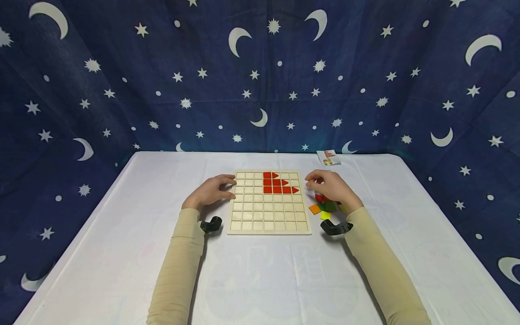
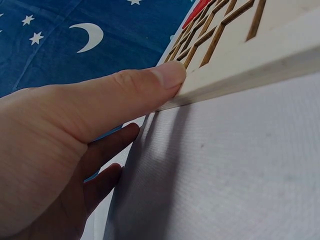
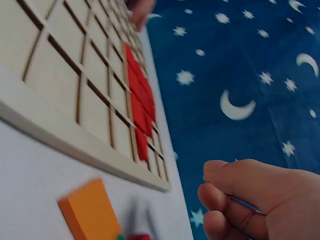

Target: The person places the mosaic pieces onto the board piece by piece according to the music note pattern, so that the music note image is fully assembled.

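A pale wooden grid board lies on the table. Red square and triangular pieces fill part of its upper rows, pointing right. My left hand rests at the board's left edge; in the left wrist view the thumb touches the rim. Off the upper right edge hovers my right hand, its fingers loosely bent in the right wrist view, nothing visible between them. Below it sits a pile of coloured pieces, partly covered by the hand, among them an orange square and a yellow one.
A small printed card with a coloured pattern lies at the table's back edge. Behind stands a dark blue curtain with moons and stars. White cloth covers the table. Each wrist carries a black camera mount.
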The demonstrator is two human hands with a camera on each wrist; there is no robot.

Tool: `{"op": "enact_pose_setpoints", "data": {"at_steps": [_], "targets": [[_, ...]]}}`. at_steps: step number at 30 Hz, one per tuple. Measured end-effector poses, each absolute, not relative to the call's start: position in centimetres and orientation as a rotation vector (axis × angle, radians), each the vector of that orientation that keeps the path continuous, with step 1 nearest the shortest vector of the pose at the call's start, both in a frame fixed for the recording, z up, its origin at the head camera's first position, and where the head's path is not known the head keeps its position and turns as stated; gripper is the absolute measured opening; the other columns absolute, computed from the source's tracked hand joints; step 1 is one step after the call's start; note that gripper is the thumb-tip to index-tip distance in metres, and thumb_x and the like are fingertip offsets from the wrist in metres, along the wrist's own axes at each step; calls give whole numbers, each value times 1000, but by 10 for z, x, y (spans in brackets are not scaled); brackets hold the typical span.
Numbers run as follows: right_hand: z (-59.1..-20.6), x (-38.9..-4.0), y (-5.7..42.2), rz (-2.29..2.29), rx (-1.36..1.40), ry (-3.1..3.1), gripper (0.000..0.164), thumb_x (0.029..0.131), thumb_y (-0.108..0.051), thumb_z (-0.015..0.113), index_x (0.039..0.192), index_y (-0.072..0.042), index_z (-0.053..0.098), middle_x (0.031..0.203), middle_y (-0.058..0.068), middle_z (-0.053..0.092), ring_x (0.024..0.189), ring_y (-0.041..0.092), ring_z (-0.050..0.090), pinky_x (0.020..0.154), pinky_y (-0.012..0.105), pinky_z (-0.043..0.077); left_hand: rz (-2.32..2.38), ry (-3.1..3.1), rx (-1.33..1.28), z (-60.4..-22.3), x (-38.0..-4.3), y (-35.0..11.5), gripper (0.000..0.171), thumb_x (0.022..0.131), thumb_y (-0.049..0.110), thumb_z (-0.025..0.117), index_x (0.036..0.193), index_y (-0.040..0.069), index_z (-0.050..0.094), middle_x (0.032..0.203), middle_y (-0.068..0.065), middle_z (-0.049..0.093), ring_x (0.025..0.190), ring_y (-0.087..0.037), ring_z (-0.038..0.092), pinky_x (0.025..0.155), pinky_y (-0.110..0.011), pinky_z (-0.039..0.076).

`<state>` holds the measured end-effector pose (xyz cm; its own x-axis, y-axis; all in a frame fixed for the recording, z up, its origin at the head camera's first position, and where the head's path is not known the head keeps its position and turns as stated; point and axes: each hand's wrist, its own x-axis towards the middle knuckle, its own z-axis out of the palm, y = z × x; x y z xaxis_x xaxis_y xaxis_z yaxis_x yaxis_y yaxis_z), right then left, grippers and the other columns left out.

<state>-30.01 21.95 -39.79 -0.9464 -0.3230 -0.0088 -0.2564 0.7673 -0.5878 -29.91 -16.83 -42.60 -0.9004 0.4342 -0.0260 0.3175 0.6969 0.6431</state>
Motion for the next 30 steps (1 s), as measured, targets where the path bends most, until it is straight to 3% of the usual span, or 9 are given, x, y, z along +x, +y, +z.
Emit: {"op": "enact_pose_setpoints", "data": {"at_steps": [8, 16, 30], "targets": [[-394, -296, 247, -1007, -264, 2794, 34, 96, -27, 62, 123, -7, 64, 106, 12, 64, 81, 29, 56, 66, 32, 53, 982, 2727, 607, -424, -298, -168, 51, 87, 23, 76, 131, 3, 60, 150, -12, 43, 142, -31, 32, 117, -45, 28], [-393, -297, 263, -971, -228, 2800, 35, 97, -26, 61, 124, -6, 64, 112, 12, 65, 93, 27, 55, 85, 39, 51, 982, 2727, 609, -425, -298, -168, 51, 87, 23, 76, 131, 3, 60, 151, -12, 43, 142, -31, 32, 117, -45, 27], [-397, -295, 275, -964, -226, 2776, 34, 94, -24, 66, 120, -3, 65, 106, 13, 63, 90, 27, 54, 79, 33, 50, 984, 2723, 593, -424, -297, -167, 52, 87, 24, 76, 132, 4, 60, 151, -11, 42, 143, -30, 30, 118, -45, 25]]}}
